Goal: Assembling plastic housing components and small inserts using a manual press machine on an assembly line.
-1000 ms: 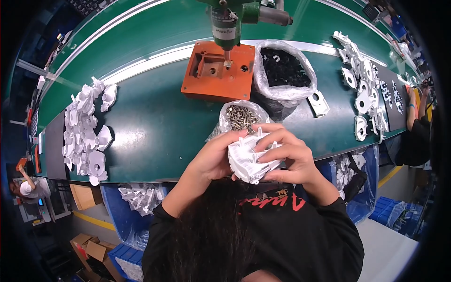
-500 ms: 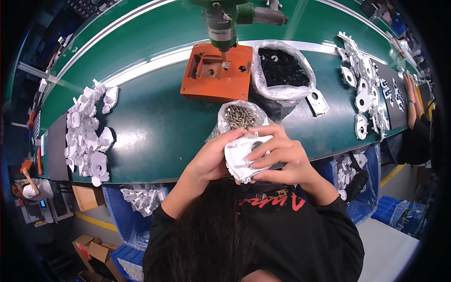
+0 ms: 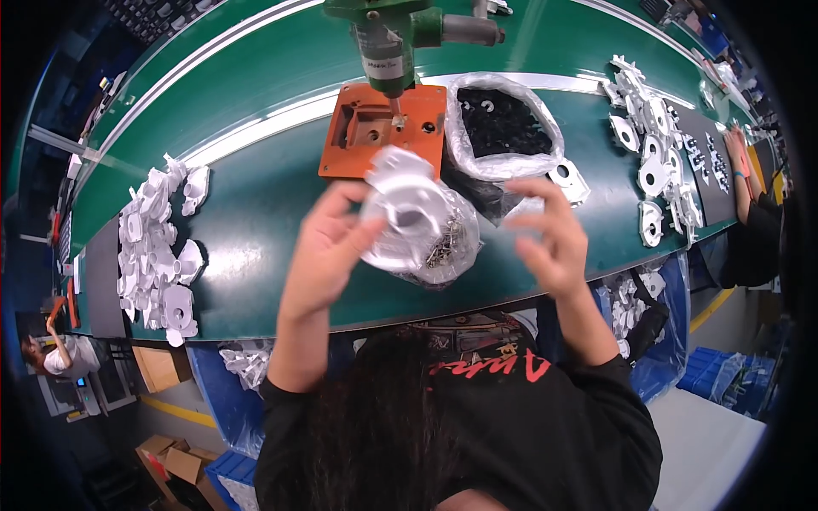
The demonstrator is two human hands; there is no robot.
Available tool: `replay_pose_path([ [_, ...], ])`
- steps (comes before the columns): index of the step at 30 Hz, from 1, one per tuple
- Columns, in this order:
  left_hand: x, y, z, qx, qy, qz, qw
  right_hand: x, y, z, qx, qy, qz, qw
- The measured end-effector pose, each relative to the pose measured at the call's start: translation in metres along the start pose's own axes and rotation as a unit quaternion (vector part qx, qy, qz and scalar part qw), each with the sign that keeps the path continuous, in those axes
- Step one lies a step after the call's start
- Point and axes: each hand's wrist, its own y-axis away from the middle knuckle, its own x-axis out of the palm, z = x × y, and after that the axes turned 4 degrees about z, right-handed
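Observation:
My left hand (image 3: 331, 243) grips a white plastic housing (image 3: 400, 217) with a round hole in it, thumb on top; the part is smeared by motion. It hangs above a clear bag of small metal screws (image 3: 443, 247), partly covering it. My right hand (image 3: 550, 238) is apart from the housing, its fingers spread and holding nothing. Just beyond the housing stands an orange fixture block (image 3: 341, 157), under the tip of a green press-like machine (image 3: 385, 60). Near my right hand is a bag of small black parts (image 3: 503, 123).
White housings (image 3: 158, 247) are heaped on the left of the green table (image 3: 256, 294). More white housings (image 3: 654, 145) lie to the right, with one single piece (image 3: 569, 179) beside the black-parts bag. Blue bins (image 3: 669, 341) stand below the table edge. A co-worker's hand (image 3: 740, 157) rests at far right.
Both hands held the housing near my body; now my left hand alone has moved it up and left toward the orange block. My right hand has let go and moved right, opening.

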Motion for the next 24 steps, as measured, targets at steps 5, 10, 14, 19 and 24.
replay_pose_path([
  [5,-0.028,-0.033,-0.020,0.165,-0.586,-0.083,0.789,-0.023,-0.023,-0.060,0.090,0.142,-0.055,0.984],
  [10,-0.058,-0.080,0.004,0.260,-0.782,-0.010,0.566,-0.016,-0.065,-0.121,0.140,0.268,-0.030,0.953],
  [14,-0.063,-0.099,0.015,0.253,-0.755,-0.013,0.604,0.005,-0.097,-0.142,0.206,0.393,0.004,0.896],
  [19,-0.072,-0.105,0.020,0.274,-0.731,0.022,0.624,0.013,-0.117,-0.151,0.274,0.426,0.038,0.861],
  [24,-0.079,-0.106,0.016,0.233,-0.686,0.037,0.688,0.011,-0.117,-0.148,0.270,0.434,0.068,0.857],
])
